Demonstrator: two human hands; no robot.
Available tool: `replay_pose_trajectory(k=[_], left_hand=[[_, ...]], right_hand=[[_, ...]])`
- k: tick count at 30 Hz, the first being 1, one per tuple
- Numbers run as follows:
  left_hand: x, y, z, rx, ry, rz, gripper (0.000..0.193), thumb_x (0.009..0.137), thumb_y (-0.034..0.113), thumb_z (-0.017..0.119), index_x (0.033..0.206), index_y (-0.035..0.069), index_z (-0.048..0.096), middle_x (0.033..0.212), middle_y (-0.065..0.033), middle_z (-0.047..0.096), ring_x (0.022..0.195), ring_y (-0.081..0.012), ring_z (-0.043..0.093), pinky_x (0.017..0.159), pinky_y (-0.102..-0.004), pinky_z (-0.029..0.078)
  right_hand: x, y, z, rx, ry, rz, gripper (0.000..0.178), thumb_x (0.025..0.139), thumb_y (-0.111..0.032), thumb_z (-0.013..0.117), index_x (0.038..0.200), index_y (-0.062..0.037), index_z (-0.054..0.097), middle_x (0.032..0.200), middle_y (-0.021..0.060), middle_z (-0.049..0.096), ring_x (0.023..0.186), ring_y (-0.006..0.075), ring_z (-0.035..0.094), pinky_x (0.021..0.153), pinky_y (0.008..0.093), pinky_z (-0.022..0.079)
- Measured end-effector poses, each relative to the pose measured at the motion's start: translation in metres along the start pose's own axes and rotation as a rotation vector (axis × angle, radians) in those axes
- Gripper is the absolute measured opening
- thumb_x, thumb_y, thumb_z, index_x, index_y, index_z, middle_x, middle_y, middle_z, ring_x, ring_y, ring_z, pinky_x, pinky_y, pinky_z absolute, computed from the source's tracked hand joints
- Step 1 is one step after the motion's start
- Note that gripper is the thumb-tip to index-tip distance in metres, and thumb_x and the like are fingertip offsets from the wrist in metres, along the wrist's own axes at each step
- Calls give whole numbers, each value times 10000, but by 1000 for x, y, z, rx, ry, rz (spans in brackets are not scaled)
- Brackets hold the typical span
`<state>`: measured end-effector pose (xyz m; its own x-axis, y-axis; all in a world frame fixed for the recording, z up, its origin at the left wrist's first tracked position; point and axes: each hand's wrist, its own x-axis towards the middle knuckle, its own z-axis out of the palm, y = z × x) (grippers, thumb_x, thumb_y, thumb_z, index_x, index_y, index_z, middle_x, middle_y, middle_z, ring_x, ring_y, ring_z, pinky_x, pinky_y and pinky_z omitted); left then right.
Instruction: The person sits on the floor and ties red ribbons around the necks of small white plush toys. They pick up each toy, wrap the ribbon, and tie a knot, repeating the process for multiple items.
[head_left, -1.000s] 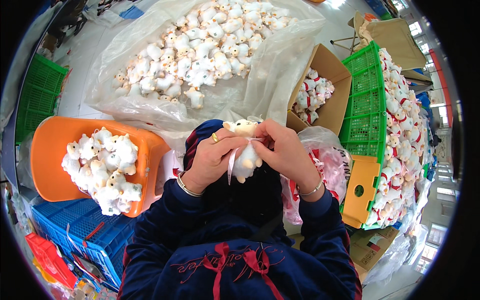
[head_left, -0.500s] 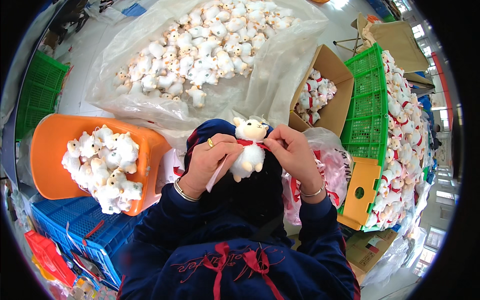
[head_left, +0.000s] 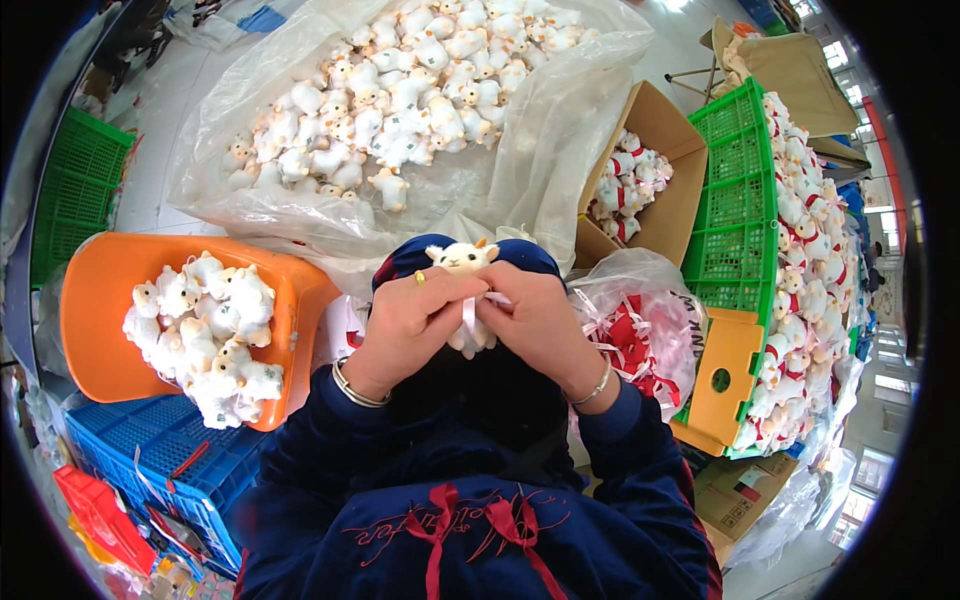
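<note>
A small white plush sheep (head_left: 466, 258) is held over my lap, face up, its head showing above my fingers. My left hand (head_left: 412, 322) and my right hand (head_left: 540, 326) meet at its neck and chest. Both are closed, thumbs and fingertips pinching a pale pink ribbon (head_left: 470, 314), whose one end hangs down over the toy's belly. Any red band at the neck is hidden behind my fingers. Beside my right wrist lies a clear plastic bag (head_left: 652, 284) with red and pink ribbons (head_left: 630, 340) in it.
Ahead, a plastic sheet (head_left: 240, 205) holds a heap of plush sheep (head_left: 400, 100). An orange chair (head_left: 95, 320) with more sheep stands left, above a blue crate (head_left: 130, 430). On the right are a cardboard box (head_left: 675, 190) and a green crate (head_left: 730, 190) of red-banded sheep.
Both hands have come together over the toy's neck from either side. The toy has shifted slightly left, its red band is now covered, and the pale ribbon lies across its front.
</note>
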<state>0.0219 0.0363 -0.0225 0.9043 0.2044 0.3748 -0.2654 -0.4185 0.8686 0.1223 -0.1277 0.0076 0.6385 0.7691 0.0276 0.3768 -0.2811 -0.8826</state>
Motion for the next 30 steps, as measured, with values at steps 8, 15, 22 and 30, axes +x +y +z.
replay_pose_trajectory(k=[8,15,22,30], left_hand=[[-2,-3,-24,-894,-209,-569,392,1107,245,482,1102,-46,743,1037,-140,719,871,-203,691,764,-308,568],[1,4,-20,-703,-218,-715,342,1078,248,566,1108,-33,760,968,-82,757,881,-147,711,839,-274,571],[10,4,-29,-993,-268,-691,214,1036,140,645,1160,-2,748,1049,-33,758,972,-96,685,878,-261,543],[10,11,-11,-735,-158,-648,191,989,56,694,1170,8,660,971,-19,720,882,-65,667,788,-232,544]], right_hand=[[-6,7,-1,-49,1,68,177,943,-139,704,1091,-43,703,931,153,727,812,320,719,724,358,553],[-9,10,-9,-138,88,22,187,946,-153,723,1109,-60,717,927,138,738,804,311,723,713,368,556],[-9,14,-12,-250,70,-107,149,920,-125,732,1055,-62,723,877,129,723,774,318,707,683,384,546],[-9,12,-2,-233,152,-113,146,873,-100,753,1013,-70,727,837,119,712,746,314,695,660,391,533]])
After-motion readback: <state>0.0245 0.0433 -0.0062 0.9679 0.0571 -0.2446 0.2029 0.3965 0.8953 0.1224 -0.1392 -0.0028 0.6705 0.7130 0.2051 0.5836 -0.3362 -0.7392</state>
